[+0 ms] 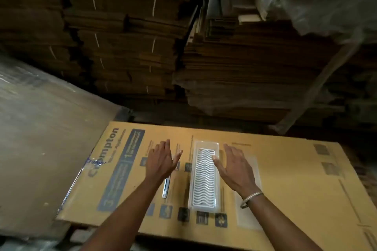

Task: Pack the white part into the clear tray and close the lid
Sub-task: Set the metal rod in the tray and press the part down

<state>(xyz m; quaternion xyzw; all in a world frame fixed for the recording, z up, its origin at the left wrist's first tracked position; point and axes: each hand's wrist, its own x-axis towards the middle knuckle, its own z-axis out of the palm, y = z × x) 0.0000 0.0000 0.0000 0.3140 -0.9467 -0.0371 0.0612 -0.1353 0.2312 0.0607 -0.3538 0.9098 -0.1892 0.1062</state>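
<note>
Head view: the white part [204,177], a long grille of wavy slats, lies inside the clear tray [206,144], and the tray sits flat on a big printed carton [295,179] that serves as the bench. So the packing half looks done; this is the lid step. The lid [250,171] seems to be the pale clear flap lying open to the right of the tray, under the right hand, though its edges are faint and hard to trace. Both hands are empty. The left hand [163,159] hovers open, fingers spread, just left of the tray and apart from it. The right hand [234,167] is open too, palm down, thumb at the tray's right rim, over the flap. A shiny metal strip [166,186] lies on the carton beneath the left wrist, clear of the tray. Next move, as I judge it: the right hand takes the flap's outer edge and swings it over the part, while the left steadies the tray, then both press the rim shut.
</note>
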